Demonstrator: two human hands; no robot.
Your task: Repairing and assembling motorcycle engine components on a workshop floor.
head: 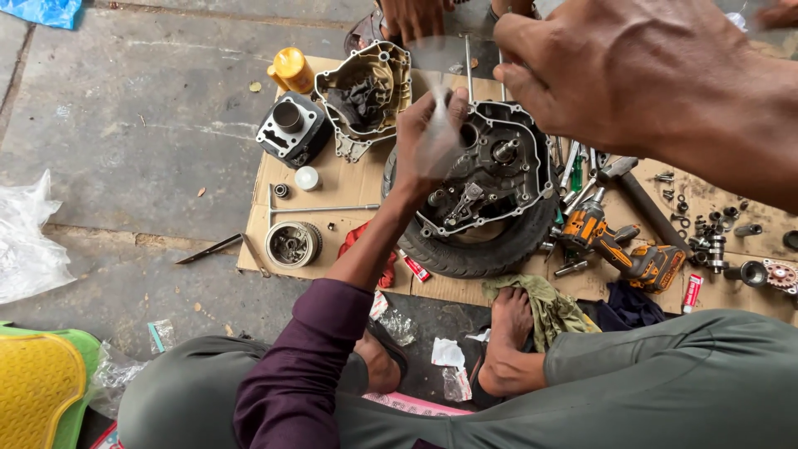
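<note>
Left hand (432,137) was pinched shut on a clear plastic wrapper (440,116), right over the open crankcase (490,179). Right hand (632,75) was up close to the camera, fingers curled onto the wrapper's top edge; it's motion-blurred, so I couldn't tell whether that grip was really closed.

Wrapper hung between both hands, above the crankcase, not touching it. Its long axis ran from the left pinch up and right toward the right hand. What was inside, if anything, couldn't be made out.

To do it well, I'd say: keep the left pinch low and steady, pull with the right along the long axis, and hold it off to the side so scraps don't drop into the open gears.

Crankcase lay open-face up on a tyre (482,245), on cardboard (332,187) on the floor. Cover (366,91) and cylinder (291,129) sat to the left, impact driver (619,245) to the right.
</note>
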